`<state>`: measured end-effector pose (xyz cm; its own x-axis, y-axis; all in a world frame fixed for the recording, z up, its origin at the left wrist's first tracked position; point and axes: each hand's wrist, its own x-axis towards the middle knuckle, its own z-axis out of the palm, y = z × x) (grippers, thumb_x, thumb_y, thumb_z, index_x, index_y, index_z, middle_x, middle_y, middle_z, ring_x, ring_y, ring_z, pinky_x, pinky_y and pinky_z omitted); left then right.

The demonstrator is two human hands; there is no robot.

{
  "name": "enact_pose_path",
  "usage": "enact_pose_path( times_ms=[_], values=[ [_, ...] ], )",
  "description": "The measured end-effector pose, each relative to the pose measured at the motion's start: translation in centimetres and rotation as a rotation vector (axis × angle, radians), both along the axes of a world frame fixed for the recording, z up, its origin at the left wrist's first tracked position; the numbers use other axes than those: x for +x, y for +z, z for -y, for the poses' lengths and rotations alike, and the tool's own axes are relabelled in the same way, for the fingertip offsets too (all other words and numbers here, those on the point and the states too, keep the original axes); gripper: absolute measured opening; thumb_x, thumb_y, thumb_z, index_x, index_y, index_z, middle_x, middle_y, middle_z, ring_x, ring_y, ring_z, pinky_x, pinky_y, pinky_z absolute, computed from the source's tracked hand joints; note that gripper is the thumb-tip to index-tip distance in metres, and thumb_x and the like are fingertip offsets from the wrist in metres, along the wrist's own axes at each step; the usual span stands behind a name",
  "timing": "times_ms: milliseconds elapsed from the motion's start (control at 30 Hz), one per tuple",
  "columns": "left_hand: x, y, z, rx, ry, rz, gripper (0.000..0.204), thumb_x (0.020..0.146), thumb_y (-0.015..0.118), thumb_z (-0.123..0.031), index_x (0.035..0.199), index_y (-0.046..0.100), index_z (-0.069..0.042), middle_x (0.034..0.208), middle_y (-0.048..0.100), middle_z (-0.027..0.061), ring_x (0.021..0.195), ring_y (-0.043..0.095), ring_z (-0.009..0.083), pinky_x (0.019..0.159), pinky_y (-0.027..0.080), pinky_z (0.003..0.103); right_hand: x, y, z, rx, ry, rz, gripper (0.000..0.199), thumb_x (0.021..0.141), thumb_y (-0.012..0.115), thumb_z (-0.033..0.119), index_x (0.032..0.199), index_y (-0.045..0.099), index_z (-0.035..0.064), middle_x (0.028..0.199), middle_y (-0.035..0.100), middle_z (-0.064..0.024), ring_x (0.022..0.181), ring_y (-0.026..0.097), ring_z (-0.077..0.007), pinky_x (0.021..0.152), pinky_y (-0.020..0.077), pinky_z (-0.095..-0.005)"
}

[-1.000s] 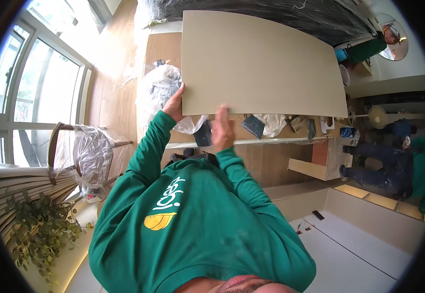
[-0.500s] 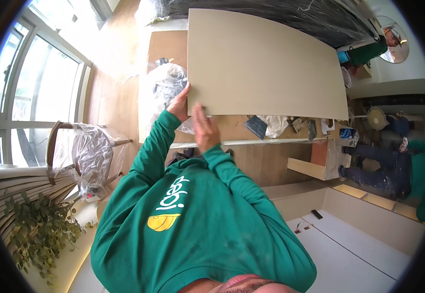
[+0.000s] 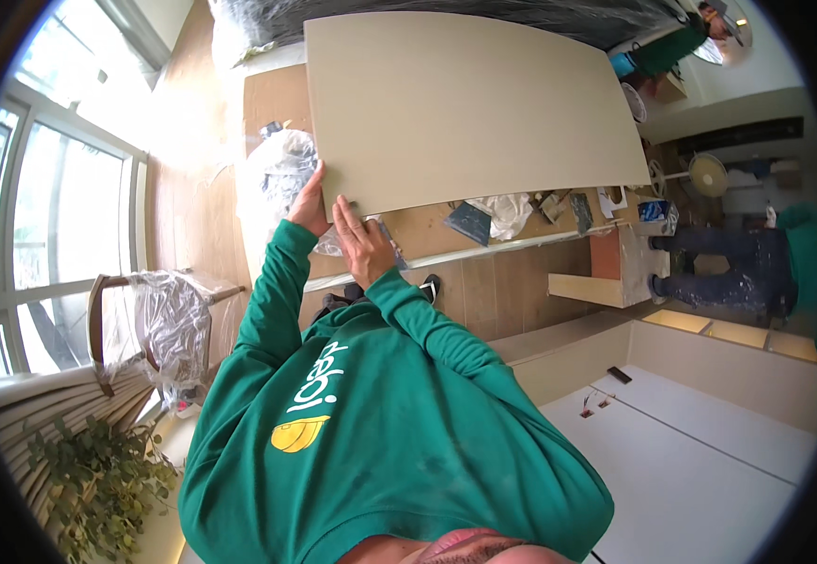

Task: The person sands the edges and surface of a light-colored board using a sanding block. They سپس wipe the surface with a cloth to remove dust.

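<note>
A large flat beige panel (image 3: 474,113) lies over a cardboard-covered work table. My left hand (image 3: 309,205) holds the panel's left edge close to the near corner, its underside fingers hidden. Beside it, my right hand (image 3: 365,248) rests stretched fingers on the near left corner. A small dark piece (image 3: 352,204) shows at those fingertips, too small to name. Just left of the panel sits a bundle in clear plastic (image 3: 281,169).
Along the table's near side lie a dark flat piece (image 3: 467,223) and crumpled white plastic (image 3: 510,216). A plastic-wrapped chair (image 3: 173,329) stands left, by a leafy plant (image 3: 98,470). Another person's legs (image 3: 728,273) and a fan (image 3: 708,175) are at right.
The panel and table sit further left in the view and look slightly turned. My right fingers, blurred before, now rest sharply at the panel's corner. My left hand keeps to the same edge.
</note>
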<state>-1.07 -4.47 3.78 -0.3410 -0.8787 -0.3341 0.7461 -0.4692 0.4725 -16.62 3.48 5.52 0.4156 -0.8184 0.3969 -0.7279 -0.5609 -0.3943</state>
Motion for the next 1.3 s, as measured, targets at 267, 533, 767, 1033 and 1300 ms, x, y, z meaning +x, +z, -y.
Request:
enact_pose_path(
  times_ms=[267, 533, 767, 1033, 1300],
  values=[
    [0.3, -1.3, 0.3, -0.031, 0.022, 0.045, 0.062, 0.108, 0.047, -0.054, 0.150, 0.048, -0.008, 0.145, 0.058, 0.0092, 0.129, 0.059, 0.0263, 0.108, 0.050, 0.042, -15.1, -1.7, 3.9, -0.123, -0.291, 0.056, 0.061, 0.089, 0.064, -0.001, 0.149, 0.054, 0.0027, 0.158, 0.049, -0.0137, 0.123, 0.064, -0.0339, 0.094, 0.0553, -0.0409],
    [1.4, -1.9, 0.7, -0.013, -0.036, 0.030, 0.062, 0.108, 0.045, -0.053, 0.151, 0.046, -0.009, 0.145, 0.058, 0.0089, 0.130, 0.059, 0.0248, 0.108, 0.050, 0.042, -0.6, -0.7, 1.0, -0.159, 0.058, -0.025, 0.067, 0.080, 0.069, 0.003, 0.146, 0.060, 0.0084, 0.156, 0.052, -0.0054, 0.088, 0.064, -0.0287, 0.084, 0.0570, -0.0411],
    [0.3, -0.6, 0.5, -0.044, -0.016, 0.045, 0.064, 0.107, 0.047, -0.055, 0.150, 0.047, -0.009, 0.145, 0.058, 0.0086, 0.132, 0.056, 0.0240, 0.110, 0.048, 0.043, -7.4, -1.5, 1.8, -0.123, -0.194, 0.100, 0.063, 0.089, 0.064, 0.004, 0.151, 0.052, 0.0040, 0.158, 0.049, -0.0130, 0.115, 0.066, -0.0342, 0.091, 0.0562, -0.0389],
    [0.3, -0.2, 0.2, -0.021, 0.073, 0.129, 0.061, 0.107, 0.051, -0.052, 0.147, 0.050, -0.007, 0.140, 0.061, 0.0090, 0.123, 0.062, 0.0241, 0.106, 0.051, 0.041, -6.6, -1.2, 2.9, -0.199, 0.059, -0.032, 0.062, 0.085, 0.066, 0.009, 0.146, 0.058, 0.0067, 0.158, 0.049, -0.0074, 0.089, 0.066, -0.0258, 0.077, 0.0577, -0.0382],
    [0.3, -1.8, 0.5, -0.003, 0.058, 0.097, 0.058, 0.107, 0.050, -0.051, 0.145, 0.052, -0.007, 0.137, 0.063, 0.0085, 0.122, 0.063, 0.0238, 0.103, 0.054, 0.040, -23.3, -1.0, 6.4, -0.105, -0.420, 0.022, 0.063, 0.093, 0.060, 0.002, 0.154, 0.046, 0.0029, 0.158, 0.046, -0.0179, 0.117, 0.062, -0.0379, 0.093, 0.0529, -0.0441]
  ],
)
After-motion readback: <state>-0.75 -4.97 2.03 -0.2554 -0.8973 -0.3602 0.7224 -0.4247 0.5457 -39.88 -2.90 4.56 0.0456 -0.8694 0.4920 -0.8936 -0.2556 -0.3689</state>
